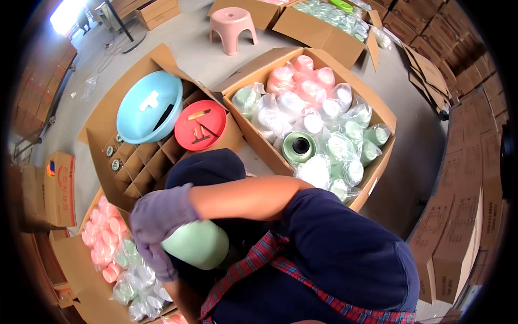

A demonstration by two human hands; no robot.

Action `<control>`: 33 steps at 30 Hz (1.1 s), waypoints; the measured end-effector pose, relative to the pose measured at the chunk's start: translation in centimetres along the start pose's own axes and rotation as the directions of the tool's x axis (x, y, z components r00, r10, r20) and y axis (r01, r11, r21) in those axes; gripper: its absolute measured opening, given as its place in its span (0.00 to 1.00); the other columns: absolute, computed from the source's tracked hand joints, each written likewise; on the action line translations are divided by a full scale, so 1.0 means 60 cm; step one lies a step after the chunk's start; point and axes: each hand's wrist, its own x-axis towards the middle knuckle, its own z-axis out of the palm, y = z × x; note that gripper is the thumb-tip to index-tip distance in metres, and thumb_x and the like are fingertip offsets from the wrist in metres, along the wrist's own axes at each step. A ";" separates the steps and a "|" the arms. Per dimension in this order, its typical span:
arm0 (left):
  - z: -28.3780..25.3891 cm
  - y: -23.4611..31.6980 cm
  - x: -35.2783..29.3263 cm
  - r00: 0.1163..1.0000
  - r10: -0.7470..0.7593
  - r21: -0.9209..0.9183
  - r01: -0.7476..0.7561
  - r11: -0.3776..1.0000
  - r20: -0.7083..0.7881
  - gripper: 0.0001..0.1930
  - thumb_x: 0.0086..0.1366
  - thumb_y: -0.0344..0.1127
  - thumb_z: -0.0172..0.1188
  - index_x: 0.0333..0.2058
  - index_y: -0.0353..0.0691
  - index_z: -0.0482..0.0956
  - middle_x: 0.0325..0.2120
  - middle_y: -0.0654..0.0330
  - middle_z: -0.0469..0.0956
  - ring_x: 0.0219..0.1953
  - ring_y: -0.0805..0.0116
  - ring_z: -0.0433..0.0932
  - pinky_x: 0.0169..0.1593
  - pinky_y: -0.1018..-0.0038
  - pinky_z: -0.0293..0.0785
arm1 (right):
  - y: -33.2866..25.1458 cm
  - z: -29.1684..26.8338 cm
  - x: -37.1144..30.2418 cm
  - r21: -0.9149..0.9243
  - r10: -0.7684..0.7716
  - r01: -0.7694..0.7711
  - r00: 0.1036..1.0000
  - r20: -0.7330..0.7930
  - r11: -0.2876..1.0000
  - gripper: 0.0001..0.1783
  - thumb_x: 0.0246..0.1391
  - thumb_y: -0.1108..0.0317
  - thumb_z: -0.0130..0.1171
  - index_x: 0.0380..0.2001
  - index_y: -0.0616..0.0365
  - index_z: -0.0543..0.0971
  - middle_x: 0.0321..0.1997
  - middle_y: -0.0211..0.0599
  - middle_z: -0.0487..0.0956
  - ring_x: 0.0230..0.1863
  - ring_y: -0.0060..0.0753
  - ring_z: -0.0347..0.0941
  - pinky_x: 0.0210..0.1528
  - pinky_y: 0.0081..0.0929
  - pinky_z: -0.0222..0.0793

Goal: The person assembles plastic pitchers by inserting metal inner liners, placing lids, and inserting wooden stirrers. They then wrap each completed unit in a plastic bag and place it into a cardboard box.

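Observation:
A smooth pale green rounded container (pixel 198 245) lies tilted over my lap, its broad end toward my body. My right hand (pixel 157 213), in a grey-purple glove, reaches across from the right and is closed on the container's far-left end. Just below it, my left hand (pixel 158 260), gloved alike, presses against the same end; its fingers are partly hidden. What lies between the two gloves cannot be made out. Left of the gloves, an open carton (pixel 89 289) holds pink cups (pixel 109 237) and bagged pale green and clear-wrapped pieces (pixel 141 283).
Ahead, a divided carton (pixel 137 171) bears a blue basin (pixel 149 105) and a red basin (pixel 199 125) with small tools. Right of it, another carton (pixel 386 116) holds bagged cups and a green ring-shaped part (pixel 299 147). A pink stool (pixel 233 27) stands beyond; stacked cartons (pixel 458 210) line the right.

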 end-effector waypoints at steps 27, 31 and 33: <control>0.006 0.221 0.074 0.991 -0.068 -0.487 0.004 0.873 -0.114 0.31 0.60 0.35 0.70 0.60 0.32 0.68 0.49 0.58 0.77 0.49 0.71 0.76 0.53 0.73 0.73 | -0.004 -0.057 -0.026 0.678 0.340 0.006 0.862 -0.377 0.735 0.34 0.53 0.69 0.66 0.62 0.63 0.68 0.36 0.44 0.81 0.35 0.32 0.81 0.38 0.28 0.76; 0.014 0.204 0.072 0.994 -0.068 -0.552 0.009 0.834 -0.088 0.47 0.58 0.61 0.69 0.65 0.33 0.61 0.59 0.56 0.71 0.60 0.65 0.70 0.62 0.66 0.68 | -0.017 -0.046 -0.009 0.030 -0.041 0.074 0.796 -0.604 0.997 0.43 0.49 0.67 0.70 0.67 0.60 0.63 0.53 0.51 0.77 0.37 0.43 0.82 0.40 0.32 0.77; 0.013 0.197 0.070 0.987 -0.068 -0.417 0.002 0.909 -0.144 0.48 0.58 0.63 0.68 0.64 0.32 0.63 0.57 0.56 0.73 0.57 0.66 0.73 0.59 0.68 0.71 | 0.005 -0.043 -0.005 0.339 0.196 -0.028 0.859 -0.473 0.940 0.43 0.49 0.66 0.70 0.67 0.59 0.64 0.55 0.51 0.76 0.35 0.40 0.81 0.38 0.30 0.76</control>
